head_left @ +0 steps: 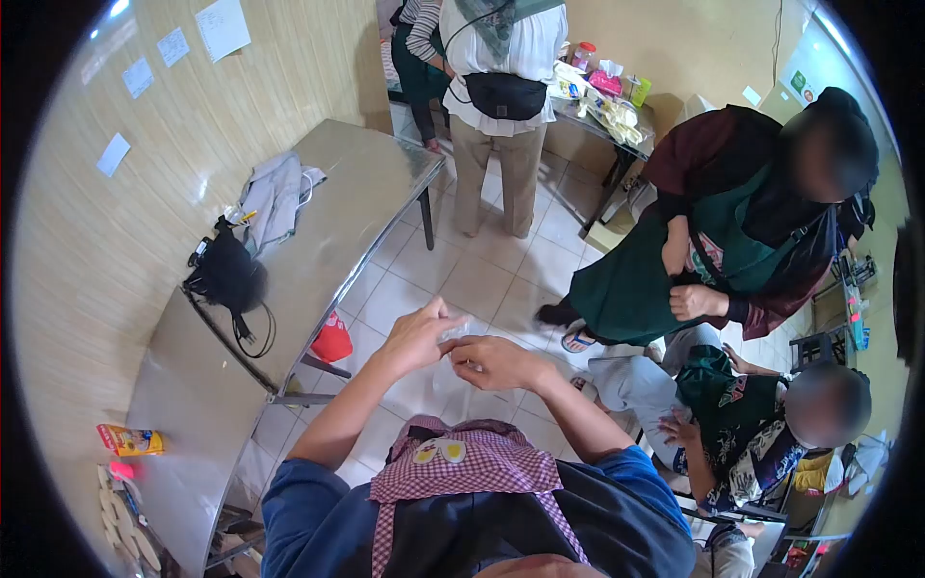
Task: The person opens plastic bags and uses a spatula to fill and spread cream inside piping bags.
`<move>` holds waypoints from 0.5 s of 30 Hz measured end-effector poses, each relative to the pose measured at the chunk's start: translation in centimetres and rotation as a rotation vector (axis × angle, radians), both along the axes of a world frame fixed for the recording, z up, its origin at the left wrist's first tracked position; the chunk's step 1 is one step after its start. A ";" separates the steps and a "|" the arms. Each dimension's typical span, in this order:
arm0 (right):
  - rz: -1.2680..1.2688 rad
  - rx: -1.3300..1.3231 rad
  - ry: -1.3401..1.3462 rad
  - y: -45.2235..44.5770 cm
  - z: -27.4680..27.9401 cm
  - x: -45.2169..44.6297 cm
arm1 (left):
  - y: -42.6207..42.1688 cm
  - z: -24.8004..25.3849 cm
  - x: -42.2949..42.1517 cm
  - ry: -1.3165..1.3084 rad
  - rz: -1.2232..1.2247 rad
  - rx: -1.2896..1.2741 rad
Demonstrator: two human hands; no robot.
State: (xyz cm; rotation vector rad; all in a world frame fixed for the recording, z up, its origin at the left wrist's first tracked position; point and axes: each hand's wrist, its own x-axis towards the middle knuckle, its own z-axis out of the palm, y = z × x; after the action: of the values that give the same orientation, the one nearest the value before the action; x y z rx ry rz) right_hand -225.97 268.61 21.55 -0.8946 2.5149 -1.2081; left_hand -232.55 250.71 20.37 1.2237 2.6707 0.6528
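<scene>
Both hands are held together in front of the chest, above the tiled floor. My left hand point(419, 335) has its fingers closed on a small piece of clear plastic point(453, 329). Just to the right, my right hand point(489, 362) has its fingers curled in, their tips close to the plastic and to my left hand. Whatever my right hand may hold is too small to make out. A red-and-white checked apron point(462, 472) lies over my dark clothing below the hands.
Steel tables point(347, 202) run along the left wall, bearing a black bag point(226, 275), a grey cloth point(273, 202) and a yellow packet point(135, 440). A red bag point(332, 339) is below. People stand ahead and at right; another sits at lower right.
</scene>
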 end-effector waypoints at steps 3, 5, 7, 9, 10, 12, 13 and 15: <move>-0.184 0.291 0.002 -0.2 -5.1 -1.8 | 2.2 -3.0 -2.1 0.034 0.131 0.077; -0.514 0.153 0.025 0.2 -7.3 -3.9 | 3.2 -4.8 -3.5 0.019 0.097 0.079; -0.521 0.091 -0.123 1.3 -8.9 -6.8 | 4.0 -7.3 -5.3 -0.050 0.098 0.048; -0.601 -0.019 -0.020 1.9 -13.9 -10.1 | 4.6 -9.9 -7.8 -0.133 0.081 -0.020; -0.606 -0.132 0.029 2.1 -16.7 -12.0 | 5.1 -11.2 -8.9 -0.152 0.075 0.021; -0.688 -0.293 -0.355 1.8 -15.5 -15.0 | 5.7 -11.9 -11.5 -0.180 0.044 0.131; -0.759 -0.451 -0.742 1.6 -14.8 -16.8 | 5.7 -12.8 -12.8 -0.175 0.045 0.137; -0.837 -0.555 -0.826 1.6 -18.0 -21.6 | 5.9 -14.8 -17.2 -0.216 -0.049 0.123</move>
State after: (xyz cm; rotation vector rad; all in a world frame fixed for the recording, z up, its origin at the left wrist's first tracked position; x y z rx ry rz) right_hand -247.54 270.23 3.56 0.6272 1.8464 -1.9983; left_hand -249.76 256.64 5.57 1.1686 2.4482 0.8978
